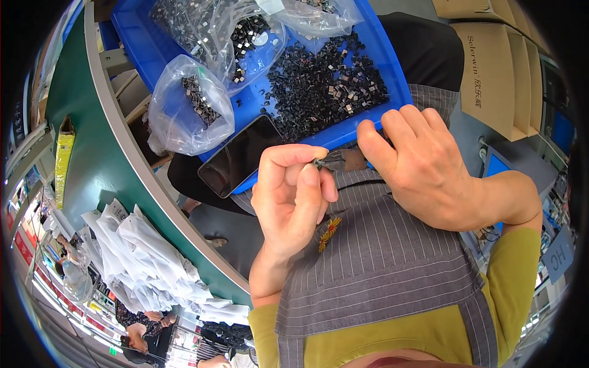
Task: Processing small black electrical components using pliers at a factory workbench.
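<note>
My left hand [288,196] is raised above my lap, thumb and fingers pinching a small black piece [330,161] with a dark, smeared tail. Most of the piece is too blurred to tell its kind. Just to the right, my right hand [423,165] is held with its fingers curled inward and its back facing up; whatever its fingertips may hold is hidden. Beyond both hands lies a blue plastic bin [402,92] with a heap of small black parts [325,86], some showing shiny metal faces. A dark smartphone [242,153] rests at the bin's near left corner.
Clear plastic bags [190,116] of similar small parts sit in the bin and over its left edge. On the left, a green table [123,153] carries a pile of white bags [144,251] and a yellow strip [64,162]. Cardboard boxes [497,80] stand at the far right.
</note>
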`<state>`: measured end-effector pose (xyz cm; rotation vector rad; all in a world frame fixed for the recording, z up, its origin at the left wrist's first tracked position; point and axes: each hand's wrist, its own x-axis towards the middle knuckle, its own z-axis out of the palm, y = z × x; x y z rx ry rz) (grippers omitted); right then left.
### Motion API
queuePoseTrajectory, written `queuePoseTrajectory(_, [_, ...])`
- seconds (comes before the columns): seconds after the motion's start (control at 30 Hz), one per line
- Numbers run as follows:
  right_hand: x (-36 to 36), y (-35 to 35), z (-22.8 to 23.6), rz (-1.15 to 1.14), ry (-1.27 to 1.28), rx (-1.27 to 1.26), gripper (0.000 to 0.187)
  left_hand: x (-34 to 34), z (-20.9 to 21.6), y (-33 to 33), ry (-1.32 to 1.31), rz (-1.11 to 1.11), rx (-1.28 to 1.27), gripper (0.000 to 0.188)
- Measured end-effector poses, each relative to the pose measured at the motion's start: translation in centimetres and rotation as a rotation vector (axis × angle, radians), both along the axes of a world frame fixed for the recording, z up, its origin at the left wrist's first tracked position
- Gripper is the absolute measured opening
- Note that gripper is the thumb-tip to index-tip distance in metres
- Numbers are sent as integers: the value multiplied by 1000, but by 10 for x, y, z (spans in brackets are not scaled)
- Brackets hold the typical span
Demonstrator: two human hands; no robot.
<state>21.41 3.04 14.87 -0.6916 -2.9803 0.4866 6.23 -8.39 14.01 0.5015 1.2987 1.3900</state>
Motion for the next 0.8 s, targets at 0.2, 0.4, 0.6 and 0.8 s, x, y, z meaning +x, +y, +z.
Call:
queuePoseTrajectory(0.2, [2,4,2,21,-10,-384,20,-1,-3,-2,-99,50,28,15])
queuePoseTrajectory(0.4, [0,4,4,10,11,-315,20,-4,-2,-1,-144,-2,1,16])
queuePoseTrajectory(0.6, [1,7,2,8,46,6,32,-4,1,4,-33,-5,-75,20])
queuePoseTrajectory(0.8, [1,8,3,40,32,83,32,-7,6,9,-3,-4,-63,20])
